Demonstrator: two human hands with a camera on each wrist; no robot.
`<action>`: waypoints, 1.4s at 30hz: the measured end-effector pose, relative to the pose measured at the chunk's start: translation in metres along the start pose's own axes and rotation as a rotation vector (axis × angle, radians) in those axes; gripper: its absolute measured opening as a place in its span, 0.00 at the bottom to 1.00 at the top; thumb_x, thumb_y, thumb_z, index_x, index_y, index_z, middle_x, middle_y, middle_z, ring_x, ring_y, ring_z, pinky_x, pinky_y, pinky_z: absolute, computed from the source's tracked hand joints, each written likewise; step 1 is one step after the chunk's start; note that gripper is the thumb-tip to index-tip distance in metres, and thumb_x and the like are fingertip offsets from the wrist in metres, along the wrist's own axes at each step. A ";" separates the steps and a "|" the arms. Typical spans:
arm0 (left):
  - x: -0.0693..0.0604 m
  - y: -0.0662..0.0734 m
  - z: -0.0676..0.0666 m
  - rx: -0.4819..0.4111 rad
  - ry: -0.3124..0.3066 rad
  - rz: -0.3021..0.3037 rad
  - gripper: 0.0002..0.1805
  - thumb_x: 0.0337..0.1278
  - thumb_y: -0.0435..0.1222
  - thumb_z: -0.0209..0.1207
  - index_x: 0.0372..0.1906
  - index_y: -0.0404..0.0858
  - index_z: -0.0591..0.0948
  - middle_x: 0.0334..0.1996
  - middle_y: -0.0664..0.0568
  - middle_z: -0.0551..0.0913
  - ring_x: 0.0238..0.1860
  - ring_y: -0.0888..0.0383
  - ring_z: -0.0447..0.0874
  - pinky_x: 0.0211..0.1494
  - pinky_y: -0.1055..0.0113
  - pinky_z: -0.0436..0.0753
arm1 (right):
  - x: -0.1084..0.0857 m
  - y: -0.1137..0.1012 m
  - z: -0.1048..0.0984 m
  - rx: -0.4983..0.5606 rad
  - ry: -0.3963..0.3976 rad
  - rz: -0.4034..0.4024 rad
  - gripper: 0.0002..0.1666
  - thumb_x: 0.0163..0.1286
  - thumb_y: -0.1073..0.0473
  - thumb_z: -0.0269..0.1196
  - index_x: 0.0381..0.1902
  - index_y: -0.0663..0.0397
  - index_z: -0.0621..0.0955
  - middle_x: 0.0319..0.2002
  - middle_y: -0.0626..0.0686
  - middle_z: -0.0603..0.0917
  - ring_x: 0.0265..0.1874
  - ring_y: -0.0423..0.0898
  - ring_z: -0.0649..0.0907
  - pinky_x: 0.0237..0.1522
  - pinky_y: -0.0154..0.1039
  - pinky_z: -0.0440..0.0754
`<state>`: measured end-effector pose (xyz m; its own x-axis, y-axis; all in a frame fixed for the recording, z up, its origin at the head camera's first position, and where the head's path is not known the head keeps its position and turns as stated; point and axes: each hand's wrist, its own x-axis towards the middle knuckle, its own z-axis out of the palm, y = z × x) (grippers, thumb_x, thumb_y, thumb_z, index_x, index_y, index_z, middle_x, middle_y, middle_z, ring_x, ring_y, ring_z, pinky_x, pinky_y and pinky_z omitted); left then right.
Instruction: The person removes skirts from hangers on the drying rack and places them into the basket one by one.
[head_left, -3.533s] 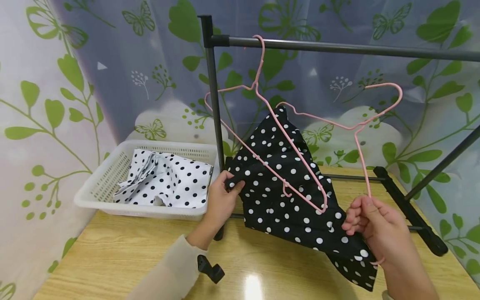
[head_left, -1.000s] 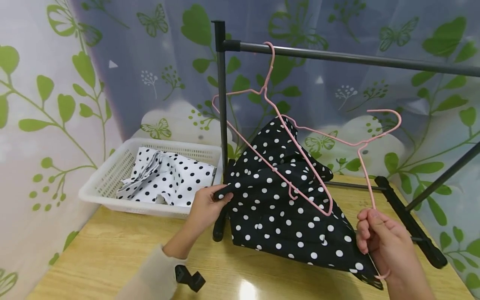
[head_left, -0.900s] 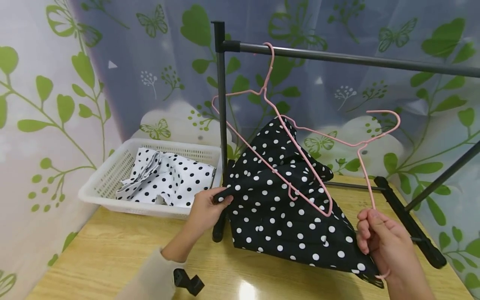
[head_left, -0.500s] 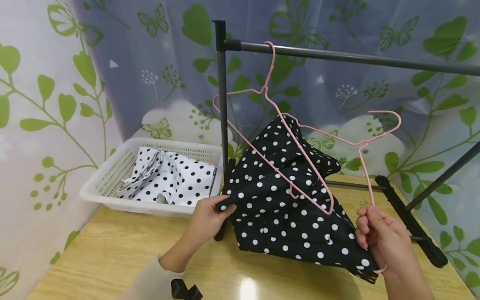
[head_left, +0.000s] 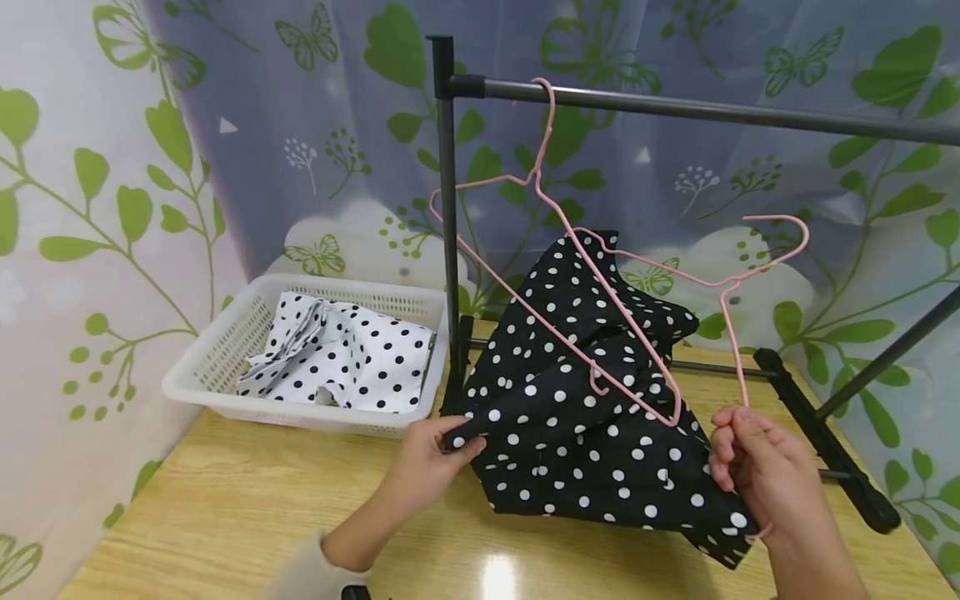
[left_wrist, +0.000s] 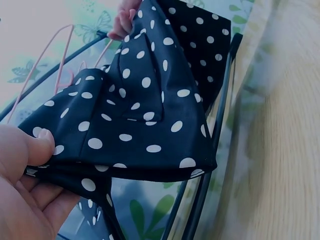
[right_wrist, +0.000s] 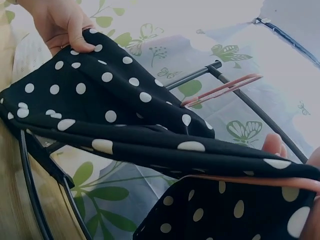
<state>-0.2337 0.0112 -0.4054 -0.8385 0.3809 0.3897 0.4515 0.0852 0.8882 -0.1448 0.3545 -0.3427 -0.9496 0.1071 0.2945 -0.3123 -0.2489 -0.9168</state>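
A black garment with white dots (head_left: 592,450) hangs spread between my two hands, in front of the rack. My left hand (head_left: 431,462) pinches its left edge between thumb and fingers; the left wrist view shows the thumb on top of the cloth (left_wrist: 145,135). My right hand (head_left: 776,475) grips a pink hanger (head_left: 735,283) by one arm, hook pointing right. That hanger's other arm reaches to the garment's upper end, and its lower bar (right_wrist: 255,183) runs along the cloth in the right wrist view. Folds hide most of that bar.
A second pink hanger (head_left: 537,177) hangs from the dark rack's top bar (head_left: 675,102), overlapping the garment from my viewpoint. Left of the rack, a white basket (head_left: 277,410) holds a white garment with black dots (head_left: 382,354). All stand on a wooden table (head_left: 247,492).
Over the last second my left hand has moved down and slightly right with the garment's edge. The cloth's far side has spread further right. My right hand stays nearly in place.
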 end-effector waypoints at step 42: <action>0.021 0.001 -0.049 0.086 0.120 -0.089 0.06 0.54 0.23 0.65 0.38 0.30 0.87 0.27 0.45 0.83 0.19 0.63 0.68 0.23 0.73 0.70 | -0.023 -0.022 -0.011 -0.171 -0.010 0.163 0.18 0.79 0.56 0.45 0.37 0.58 0.79 0.20 0.50 0.75 0.14 0.45 0.74 0.16 0.34 0.74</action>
<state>-0.2654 -0.0255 -0.3846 -0.9043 0.2559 0.3417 0.3943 0.1940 0.8983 -0.1159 0.3683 -0.3323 -0.9876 0.0688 0.1411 -0.1472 -0.0949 -0.9845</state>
